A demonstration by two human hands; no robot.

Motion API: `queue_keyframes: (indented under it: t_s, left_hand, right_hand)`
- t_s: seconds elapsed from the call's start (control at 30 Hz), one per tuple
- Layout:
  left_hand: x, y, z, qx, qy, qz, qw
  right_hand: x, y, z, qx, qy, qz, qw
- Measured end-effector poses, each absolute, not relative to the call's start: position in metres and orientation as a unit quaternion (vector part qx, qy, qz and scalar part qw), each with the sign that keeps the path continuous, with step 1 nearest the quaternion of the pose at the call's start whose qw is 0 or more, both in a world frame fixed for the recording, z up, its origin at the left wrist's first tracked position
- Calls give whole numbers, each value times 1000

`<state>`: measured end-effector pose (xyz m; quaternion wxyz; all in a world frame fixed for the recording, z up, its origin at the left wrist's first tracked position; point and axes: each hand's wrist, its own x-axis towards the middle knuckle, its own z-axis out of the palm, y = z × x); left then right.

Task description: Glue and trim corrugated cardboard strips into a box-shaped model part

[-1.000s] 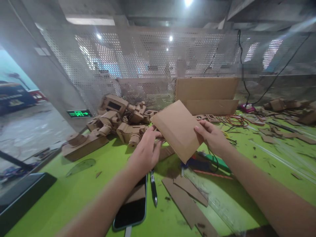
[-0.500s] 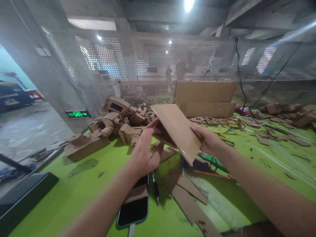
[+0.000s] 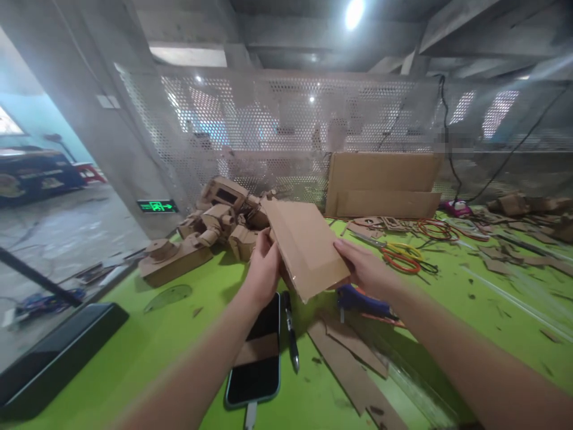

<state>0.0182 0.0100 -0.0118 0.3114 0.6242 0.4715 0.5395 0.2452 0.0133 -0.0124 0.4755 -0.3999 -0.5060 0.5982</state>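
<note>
Above the green table I hold a folded cardboard piece (image 3: 311,242), tilted, its broad flat face turned up toward me. My left hand (image 3: 264,269) is closed on its left edge, with the fingertips partly hidden behind it. On the right edge, my right hand (image 3: 360,263) grips with the thumb along the top face and the fingers underneath. Below the piece lie a phone (image 3: 257,373) with a cardboard strip across it and a black pen (image 3: 290,334). A blue-handled tool (image 3: 364,303), probably a glue gun, rests under my right hand.
Built cardboard parts (image 3: 215,224) are heaped at the back left. A large cardboard panel (image 3: 385,179) leans on the perforated screen. Scissors (image 3: 398,254), coiled wires and scraps lie to the right. Cut cardboard strips (image 3: 340,364) are in front, a dark box-like object (image 3: 62,358) at left.
The cardboard piece has been turned so its top face lies flatter toward me. My left hand has shifted from its open side to its left edge. The view has swung slightly left.
</note>
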Motion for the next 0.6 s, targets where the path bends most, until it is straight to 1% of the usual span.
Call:
queue_keyframes:
  t_s: [0.07, 0.17, 0.3, 0.37, 0.43, 0.6]
  left_hand:
    - [20, 12, -12, 600, 452, 549, 367]
    - [22, 11, -11, 582, 422, 551, 424]
    - [27, 5, -6, 499, 358, 583, 532]
    - [32, 2, -4, 454, 330, 600, 570]
    - [36, 2, -5, 440, 313, 616, 573]
    - [33, 9, -16, 482, 337, 629, 509]
  right_hand:
    - [253, 15, -12, -421, -509, 563, 497]
    - [261, 17, -8, -440, -511, 516, 528]
    - [262, 14, -2, -435, -550, 486, 522]
    - [261, 12, 0, -429, -570, 478, 513]
    - [259, 10, 2, -426, -576, 479, 508]
    - [257, 8, 3, -433, -570, 480, 508]
